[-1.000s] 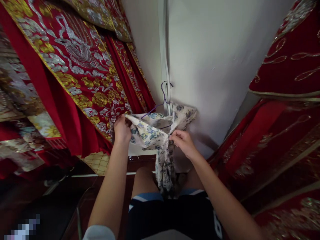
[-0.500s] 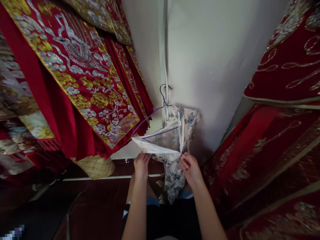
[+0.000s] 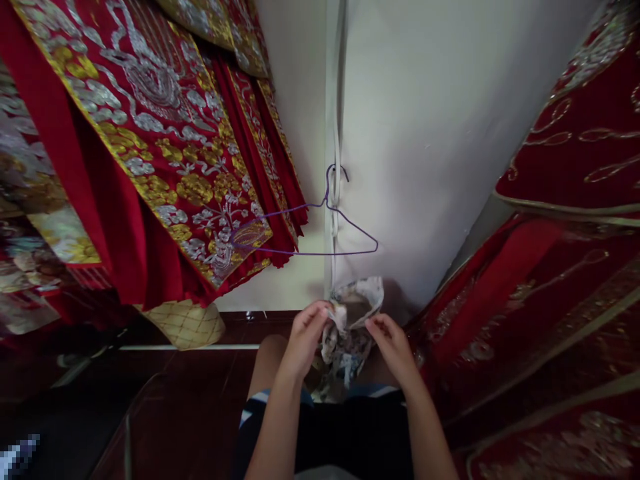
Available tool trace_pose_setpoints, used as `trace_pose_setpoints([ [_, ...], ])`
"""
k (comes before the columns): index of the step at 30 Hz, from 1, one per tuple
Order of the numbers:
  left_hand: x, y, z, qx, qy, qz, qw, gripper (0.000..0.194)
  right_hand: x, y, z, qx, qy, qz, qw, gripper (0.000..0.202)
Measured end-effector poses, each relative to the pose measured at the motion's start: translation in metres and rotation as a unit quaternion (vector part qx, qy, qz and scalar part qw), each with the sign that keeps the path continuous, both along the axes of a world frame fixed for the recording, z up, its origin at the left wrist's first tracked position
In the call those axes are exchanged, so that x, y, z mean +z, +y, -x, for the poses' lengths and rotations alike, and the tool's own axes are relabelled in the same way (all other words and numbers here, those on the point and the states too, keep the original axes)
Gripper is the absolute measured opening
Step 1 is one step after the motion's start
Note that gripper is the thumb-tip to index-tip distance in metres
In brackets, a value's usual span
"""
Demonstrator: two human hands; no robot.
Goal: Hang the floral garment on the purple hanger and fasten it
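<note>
The left hand [image 3: 309,335] is pinching one side of the bunched floral cloth [image 3: 353,333], its thumb and fingers nearly closed on the pale edge. The right hand [image 3: 390,339] is gripping the opposite side of the opening between thumb and curled fingertips. The thin, crumpled fabric, off-white with bluish-grey flowers, is hanging in soft folds between the hands, over the person's legs and below the hanger. The slim purple hanger [image 3: 325,253], a flattened triangle with a curved hook, is hanging bare against the smooth, pale wall [image 3: 400,133]. At the left, a pleated red costume [image 3: 185,173] is showing raised silver and gold motifs; at the right, dark red fabric [image 3: 580,147] is carrying looping metallic trim.
</note>
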State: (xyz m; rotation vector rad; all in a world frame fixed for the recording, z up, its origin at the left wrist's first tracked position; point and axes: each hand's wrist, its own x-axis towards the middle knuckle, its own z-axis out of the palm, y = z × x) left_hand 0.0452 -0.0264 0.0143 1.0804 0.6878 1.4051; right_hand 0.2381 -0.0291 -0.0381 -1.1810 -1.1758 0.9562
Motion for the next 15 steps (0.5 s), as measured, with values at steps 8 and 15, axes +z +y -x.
trace_pose_setpoints([
  [8, 0.021, -0.025, -0.009, -0.018, 0.202, -0.086, 0.975, 0.023, 0.023, -0.026, 0.041, 0.271, 0.219, 0.143, 0.926, 0.077],
  [15, -0.014, -0.026, 0.014, -0.092, 0.213, -0.028, 0.972, 0.045, 0.045, -0.043, 0.027, 0.266, 0.243, 0.166, 0.918, 0.059],
])
